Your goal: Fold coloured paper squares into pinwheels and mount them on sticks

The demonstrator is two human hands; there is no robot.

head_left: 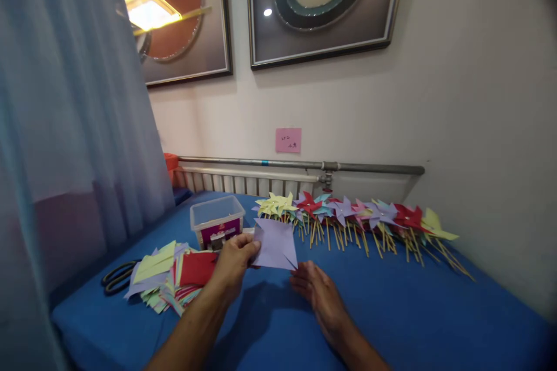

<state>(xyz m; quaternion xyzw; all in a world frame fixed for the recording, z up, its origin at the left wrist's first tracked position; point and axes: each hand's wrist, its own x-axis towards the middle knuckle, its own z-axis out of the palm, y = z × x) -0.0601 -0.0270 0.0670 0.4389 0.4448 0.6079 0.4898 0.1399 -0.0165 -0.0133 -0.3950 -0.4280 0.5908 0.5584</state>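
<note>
A square of purple paper [275,244] with slits cut in from its corners is held up over the blue cover. My left hand [235,261] pinches its left edge between thumb and fingers. Close to the sheet's lower right corner is my right hand [319,298], its fingers extended and fairly straight; whether they touch the corner I cannot tell. Left of my left hand lies a loose pile of coloured paper pieces [159,272], with a red sheet [198,268] on top. Dark-handled scissors [119,277] lie at the pile's left side, their blades hidden.
Behind my left hand stands a clear plastic tub [217,217] with a purple label. Several paper pinwheels [342,210] on thin sticks lie in a row toward the wall. A metal pipe [243,161] and radiator run behind the blue-covered surface [391,307]. A curtain [78,98] hangs left.
</note>
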